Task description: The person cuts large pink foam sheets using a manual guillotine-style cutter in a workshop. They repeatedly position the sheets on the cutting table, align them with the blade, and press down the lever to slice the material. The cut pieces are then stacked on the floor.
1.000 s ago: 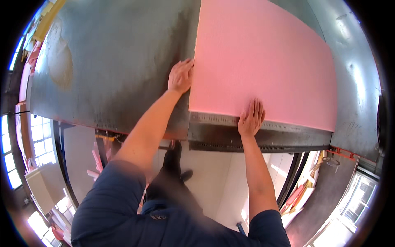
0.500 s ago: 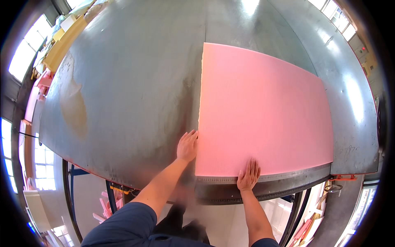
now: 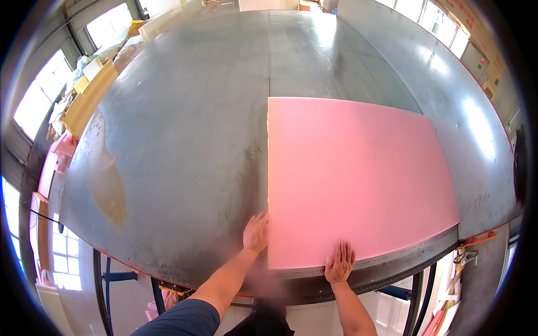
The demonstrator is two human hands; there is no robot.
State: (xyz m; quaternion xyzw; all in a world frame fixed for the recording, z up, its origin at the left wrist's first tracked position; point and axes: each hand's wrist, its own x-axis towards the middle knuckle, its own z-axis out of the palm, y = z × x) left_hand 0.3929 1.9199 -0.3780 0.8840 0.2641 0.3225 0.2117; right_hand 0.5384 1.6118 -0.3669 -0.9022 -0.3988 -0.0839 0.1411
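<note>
A large pink foam sheet (image 3: 358, 179) lies flat on the grey metal table (image 3: 179, 140), toward its right side. Its left edge looks rough and yellowish. Against that edge, near the front corner, rests my left hand (image 3: 256, 232), fingers stretched forward and holding nothing. My right hand (image 3: 339, 262) is open, its fingers flat on the sheet's near margin and its palm over the ruler strip (image 3: 386, 256) along the table's front.
An upright metal panel (image 3: 473, 151) borders the table on the right. Yellow foam blocks (image 3: 92, 98) are piled beyond the left edge. Below the front edge are dark table legs (image 3: 417, 297). A pale block (image 3: 269, 5) stands at the far end.
The view has tilted up, so the sheet, table and both hands sit lower in the picture and more of the far end shows. Both hands keep about the same places on the sheet.
</note>
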